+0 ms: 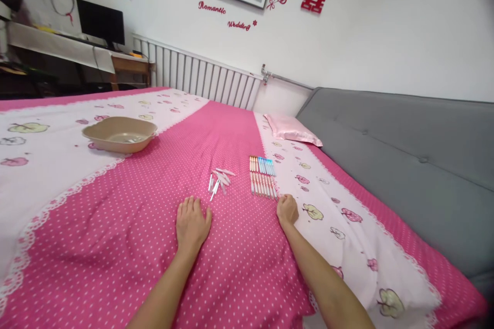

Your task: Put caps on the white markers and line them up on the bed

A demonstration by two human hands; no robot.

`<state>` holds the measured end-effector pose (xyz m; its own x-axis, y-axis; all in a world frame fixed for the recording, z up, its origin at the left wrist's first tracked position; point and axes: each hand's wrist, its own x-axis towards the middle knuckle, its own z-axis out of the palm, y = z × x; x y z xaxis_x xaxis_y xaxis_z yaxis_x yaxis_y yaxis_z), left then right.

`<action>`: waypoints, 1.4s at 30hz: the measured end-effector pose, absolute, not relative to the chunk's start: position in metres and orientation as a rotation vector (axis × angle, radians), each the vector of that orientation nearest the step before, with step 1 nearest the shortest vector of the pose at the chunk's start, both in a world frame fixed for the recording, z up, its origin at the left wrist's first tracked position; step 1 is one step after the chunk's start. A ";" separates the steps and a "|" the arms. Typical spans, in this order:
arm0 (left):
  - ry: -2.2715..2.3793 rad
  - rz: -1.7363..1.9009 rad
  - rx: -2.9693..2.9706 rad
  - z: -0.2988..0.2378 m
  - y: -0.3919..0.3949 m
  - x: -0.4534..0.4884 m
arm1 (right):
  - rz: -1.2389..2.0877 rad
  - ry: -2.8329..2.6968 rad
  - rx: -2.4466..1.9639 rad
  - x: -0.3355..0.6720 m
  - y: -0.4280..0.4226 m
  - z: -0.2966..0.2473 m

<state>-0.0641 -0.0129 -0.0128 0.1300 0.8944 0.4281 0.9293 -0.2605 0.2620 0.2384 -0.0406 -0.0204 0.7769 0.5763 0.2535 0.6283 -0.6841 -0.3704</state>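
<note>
My left hand (192, 223) lies flat and open on the pink dotted bedspread (127, 236), fingers stretched forward, holding nothing. Just beyond its fingertips is a loose pile of white and pink pen caps or pen parts (219, 179). My right hand (287, 209) rests on the spread with its fingers curled under in a fist, right below a neat row of pens (262, 175), orange ones and blue ones laid side by side. Whether anything is inside the fist is hidden.
A beige plastic basin (119, 134) sits on the bed at the far left. A pink satin pillow (291, 129) lies at the head by a grey padded headboard (405, 159). A radiator (200, 77) and a desk with a monitor (101, 23) stand behind.
</note>
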 end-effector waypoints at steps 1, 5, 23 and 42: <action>-1.858 -0.776 -2.319 -0.013 -0.014 -0.065 | -0.170 -0.915 -2.537 0.239 -0.043 -0.021; -1.814 -0.716 -2.358 -0.014 -0.019 -0.071 | -0.146 -0.956 -2.597 0.250 -0.062 -0.024; -1.807 -0.707 -2.374 -0.024 -0.045 -0.094 | -0.425 -0.999 -2.726 0.303 -0.216 -0.064; -1.698 -0.830 -2.482 -0.023 -0.042 -0.110 | -0.645 -0.945 -2.613 0.289 -0.216 -0.058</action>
<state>-0.1103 -0.0416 -0.0234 0.2661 0.8602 0.4350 0.8718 -0.4073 0.2721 0.2895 -0.2159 -0.0575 0.6848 0.5301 0.5001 0.6588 -0.7437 -0.1138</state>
